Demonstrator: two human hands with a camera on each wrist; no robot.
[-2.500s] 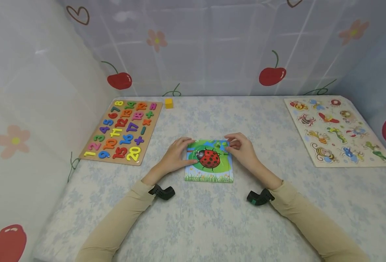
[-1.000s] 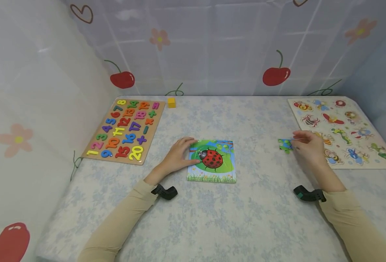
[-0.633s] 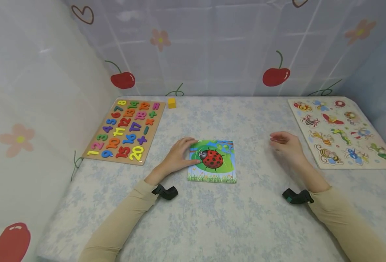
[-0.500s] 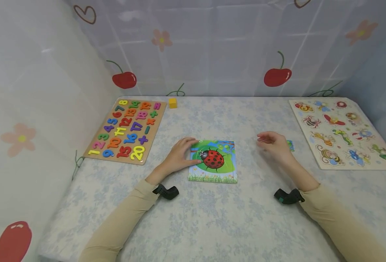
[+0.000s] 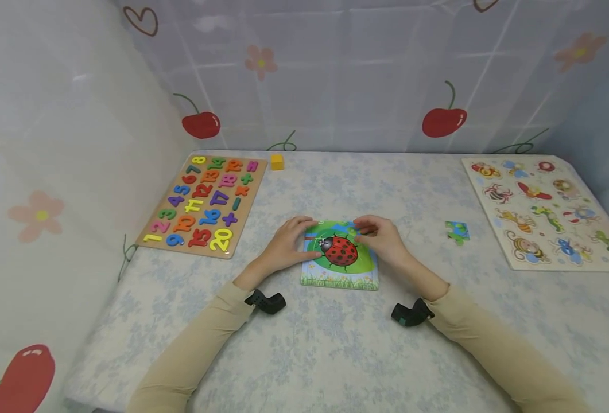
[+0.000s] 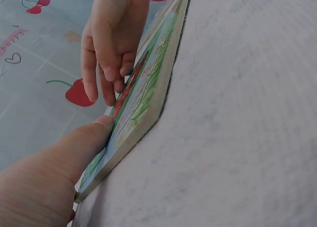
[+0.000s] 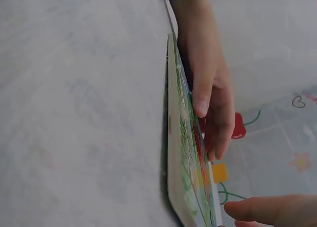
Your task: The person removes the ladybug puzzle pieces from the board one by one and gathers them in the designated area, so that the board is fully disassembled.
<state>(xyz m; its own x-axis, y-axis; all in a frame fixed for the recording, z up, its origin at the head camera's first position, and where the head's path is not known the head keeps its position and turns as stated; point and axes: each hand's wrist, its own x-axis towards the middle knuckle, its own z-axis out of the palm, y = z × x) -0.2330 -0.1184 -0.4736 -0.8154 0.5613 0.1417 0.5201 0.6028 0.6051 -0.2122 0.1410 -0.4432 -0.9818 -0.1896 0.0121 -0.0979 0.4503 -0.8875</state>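
A square jigsaw puzzle (image 5: 340, 272) with a red ladybug picture lies flat on the table in the head view. My left hand (image 5: 283, 246) holds its left side, the thumb on the picture and the fingers at the far left corner. The left wrist view shows the thumb (image 6: 94, 138) on the board, while the fingers are hidden. My right hand (image 5: 384, 241) is at the puzzle's far right corner, its loosely bent fingers at the surface; no piece shows between them. A loose blue and green jigsaw piece (image 5: 457, 232) lies to the right.
At the left rests a number board (image 5: 221, 215) with colourful numerals. A yellow cube (image 5: 276, 162) stands beside its far corner. An insect peg board (image 5: 549, 215) lies at the right. Printed curtains (image 5: 325, 74) enclose the far side and both ends.
My right hand took a jigsaw piece from the puzzle's far right corner, set it down at the right, let go and came back to the puzzle. My left hand stayed on the puzzle.
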